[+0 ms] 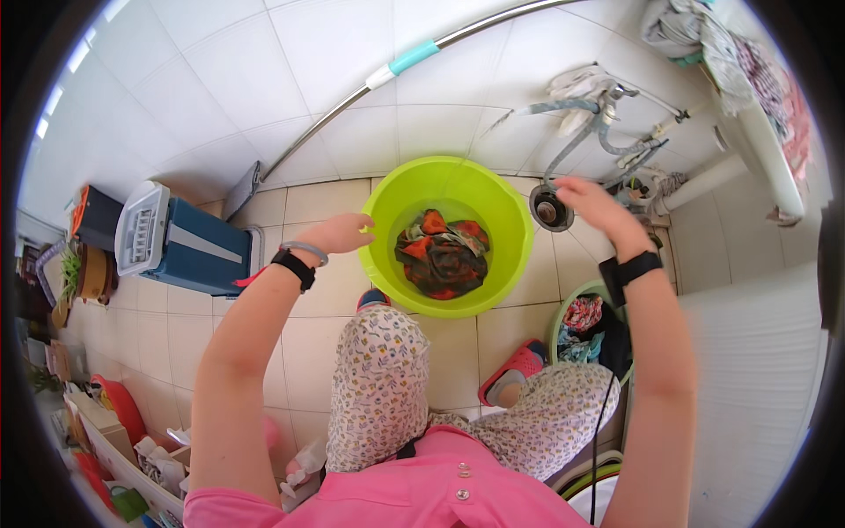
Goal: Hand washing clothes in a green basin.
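A lime-green plastic basin (511,264) stands on the tiled floor in front of me. Inside it lies a wet-looking, bunched dark cloth with orange patches (443,261). My left hand (340,232) is at the basin's left rim with its fingers curled; whether they grip the rim is unclear. My right hand (591,203) is raised to the basin's right, over the area of the floor drain (548,210), and holds nothing. Beyond it, a grey hose (561,106) hangs from the wall tap (614,96), and a thin stream of water leaves its end towards the basin.
A pale green tub of clothes (558,330) stands by my right leg. To the left is a blue bin (198,247). A long-handled mop (330,115) leans on the wall. A white sink (759,132) juts out at upper right, above a drain pipe (706,183).
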Available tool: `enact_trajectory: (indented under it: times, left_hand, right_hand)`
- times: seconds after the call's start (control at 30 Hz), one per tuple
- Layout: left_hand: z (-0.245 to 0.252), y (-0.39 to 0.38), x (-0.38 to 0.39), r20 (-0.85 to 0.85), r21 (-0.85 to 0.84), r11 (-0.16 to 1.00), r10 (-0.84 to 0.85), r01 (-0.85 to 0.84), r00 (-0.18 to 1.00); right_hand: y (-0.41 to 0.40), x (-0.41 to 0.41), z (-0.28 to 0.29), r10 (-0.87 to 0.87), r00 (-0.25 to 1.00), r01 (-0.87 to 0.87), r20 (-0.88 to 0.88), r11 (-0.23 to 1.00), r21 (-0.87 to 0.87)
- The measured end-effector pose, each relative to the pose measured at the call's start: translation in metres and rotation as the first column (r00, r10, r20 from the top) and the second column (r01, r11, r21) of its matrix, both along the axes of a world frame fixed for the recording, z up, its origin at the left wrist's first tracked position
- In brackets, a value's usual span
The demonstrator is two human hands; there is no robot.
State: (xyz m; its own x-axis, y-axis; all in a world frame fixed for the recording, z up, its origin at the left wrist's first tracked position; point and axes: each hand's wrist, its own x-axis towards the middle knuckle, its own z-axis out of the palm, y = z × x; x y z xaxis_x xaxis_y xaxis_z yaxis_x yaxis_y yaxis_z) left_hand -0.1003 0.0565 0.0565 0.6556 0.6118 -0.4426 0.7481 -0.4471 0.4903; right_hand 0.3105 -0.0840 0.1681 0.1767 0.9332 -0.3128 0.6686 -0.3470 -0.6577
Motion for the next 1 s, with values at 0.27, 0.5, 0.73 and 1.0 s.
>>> enact_trajectory:
  times: [0.27, 0.5, 0.73, 1.0]
  left_hand:
    - [-0.065, 0.009, 0.040, -0.027, -0.122, 0.988, -0.102, 0.098, 0.994]
    - [-0.123, 0.021, 0.111, -0.065, -0.131, 0.969, -0.218, 0.209, 0.974]
    - [-0.204, 0.025, 0.167, -0.011, -0.054, 0.966, -0.253, 0.252, 0.968]
    - [-0.247, 0.019, 0.157, -0.383, -0.360, 0.909, -0.350, 0.211, 0.855]
  right_hand:
    - [0.013, -0.043, -0.170, 0.025, 0.996, -0.045, -0.090, 0.970, -0.239]
    - [0.031, -0.057, -0.261, -0.117, 0.979, 0.044, -0.168, 0.921, -0.387]
    - [0.078, -0.044, -0.368, -0.480, 0.845, 0.312, -0.237, 0.802, -0.509]
    - [0.084, -0.090, -0.397, -0.200, 0.978, 0.209, 0.066, 0.876, -0.434]
